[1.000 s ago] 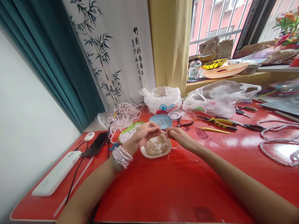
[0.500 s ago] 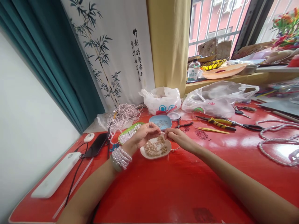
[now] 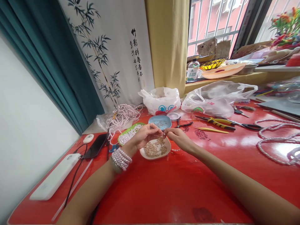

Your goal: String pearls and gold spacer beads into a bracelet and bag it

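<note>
My left hand (image 3: 147, 135), with several strands of pearly beads round its wrist, is closed in a pinch over the white dish (image 3: 150, 157). A thin thread (image 3: 157, 135) runs from its fingertips toward my right hand (image 3: 177, 137). The right thumb and forefinger are pinched together at the thread's other end; any bead there is too small to make out. Gold beads (image 3: 151, 149) lie in the dish below both hands. A short string of pearly beads (image 3: 175, 150) rests on the table by the dish's right edge.
A green tray (image 3: 120, 141) of pearly beads and a blue dish (image 3: 160, 117) of small bits stand behind my hands. Pliers (image 3: 221, 123), tweezers (image 3: 212, 130) and looped bead strands (image 3: 264, 147) lie to the right. A phone (image 3: 95, 146) and power bank (image 3: 55, 178) are left.
My right hand has tilted slightly, its fingertips staying close to the left hand's. The whole view has shifted a little. My left hand keeps nearly the same pose.
</note>
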{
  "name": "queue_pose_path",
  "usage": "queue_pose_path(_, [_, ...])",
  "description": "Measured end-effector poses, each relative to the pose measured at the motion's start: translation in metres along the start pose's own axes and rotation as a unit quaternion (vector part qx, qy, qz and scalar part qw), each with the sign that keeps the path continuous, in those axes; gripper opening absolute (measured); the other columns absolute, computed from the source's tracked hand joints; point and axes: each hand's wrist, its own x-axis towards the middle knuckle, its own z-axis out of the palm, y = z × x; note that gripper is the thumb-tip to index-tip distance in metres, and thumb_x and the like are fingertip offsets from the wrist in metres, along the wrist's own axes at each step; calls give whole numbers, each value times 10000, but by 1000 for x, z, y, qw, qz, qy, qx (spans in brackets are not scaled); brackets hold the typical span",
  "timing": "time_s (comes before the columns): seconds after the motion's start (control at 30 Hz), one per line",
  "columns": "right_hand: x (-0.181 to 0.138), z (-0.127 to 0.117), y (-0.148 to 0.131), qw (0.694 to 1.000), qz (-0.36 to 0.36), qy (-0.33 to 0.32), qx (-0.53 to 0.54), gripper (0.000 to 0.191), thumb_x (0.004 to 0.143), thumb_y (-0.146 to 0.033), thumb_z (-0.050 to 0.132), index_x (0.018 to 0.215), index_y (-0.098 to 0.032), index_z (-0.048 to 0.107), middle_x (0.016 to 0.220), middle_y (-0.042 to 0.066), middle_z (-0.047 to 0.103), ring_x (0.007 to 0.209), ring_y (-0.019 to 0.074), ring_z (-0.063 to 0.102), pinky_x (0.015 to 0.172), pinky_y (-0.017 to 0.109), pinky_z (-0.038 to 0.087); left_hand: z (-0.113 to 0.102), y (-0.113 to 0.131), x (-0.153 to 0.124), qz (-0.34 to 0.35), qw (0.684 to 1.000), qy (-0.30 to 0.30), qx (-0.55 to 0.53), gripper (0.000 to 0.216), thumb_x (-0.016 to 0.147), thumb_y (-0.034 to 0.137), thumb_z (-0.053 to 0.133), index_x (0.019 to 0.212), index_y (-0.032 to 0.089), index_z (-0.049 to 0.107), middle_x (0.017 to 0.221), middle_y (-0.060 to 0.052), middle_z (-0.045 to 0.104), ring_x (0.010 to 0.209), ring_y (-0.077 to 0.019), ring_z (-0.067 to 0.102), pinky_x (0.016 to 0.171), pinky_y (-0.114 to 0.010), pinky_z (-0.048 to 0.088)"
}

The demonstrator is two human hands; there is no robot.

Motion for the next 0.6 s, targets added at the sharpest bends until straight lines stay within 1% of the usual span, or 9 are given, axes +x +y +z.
queue_pose_path(0.13, [0, -1, -1, 1000, 11, -6, -17, 247, 706, -238, 358, 563, -168, 547, 582, -2, 520, 594, 146, 477, 569, 252, 322, 0, 1, -1, 4, 1000, -9, 8, 124, 713, 171, 662, 681, 122, 553, 733, -26, 638, 693, -102, 599, 706, -232, 463])
queue_pose_path(0.23, [0, -1, -1, 1000, 16, -9, -22, 248, 698, -220, 367, 563, -164, 567, 595, 0, 539, 601, 144, 487, 572, 250, 325, 0, 1, -1, 4, 1000, -10, 13, 126, 712, 176, 663, 680, 121, 553, 730, -21, 635, 684, -96, 593, 700, -228, 463])
queue_pose_path(0.3, [0, -2, 0, 1000, 19, -8, -22, 273, 705, -207, 354, 564, -164, 583, 567, -5, 524, 584, 140, 480, 555, 247, 321, 0, 1, -1, 2, 1000, -7, 15, 127, 708, 178, 666, 683, 120, 555, 731, -21, 636, 679, -94, 592, 700, -228, 463])
queue_pose_path(0.4, [1, -5, 5, 999, 27, -6, -20, 320, 733, -221, 355, 577, -161, 628, 485, -17, 462, 508, 132, 446, 502, 246, 301, -1, 1, -1, -2, 1000, -6, 20, 130, 699, 177, 672, 691, 118, 556, 744, -28, 643, 684, -100, 596, 699, -234, 464])
queue_pose_path(0.47, [3, -8, 9, 999, 32, 0, -14, 328, 746, -241, 375, 602, -156, 656, 477, -13, 477, 494, 134, 458, 501, 250, 317, 0, 0, -1, -8, 1000, -5, 24, 133, 697, 178, 675, 698, 116, 557, 759, -37, 648, 680, -101, 597, 689, -231, 462])
queue_pose_path(0.53, [5, -10, 11, 1000, 24, 18, -3, 305, 756, -258, 403, 677, -157, 679, 606, 19, 581, 601, 154, 527, 578, 262, 370, 2, -2, -1, -13, 1000, -3, 28, 139, 690, 184, 681, 705, 114, 561, 774, -45, 652, 672, -96, 596, 670, -218, 455])
queue_pose_path(0.6, [6, -12, 10, 999, 4, 38, 12, 272, 763, -293, 445, 793, -171, 686, 824, 51, 631, 779, 180, 554, 702, 282, 390, 6, -5, -2, -21, 999, -4, 32, 152, 679, 198, 692, 711, 110, 572, 782, -55, 652, 669, -98, 595, 650, -212, 448])
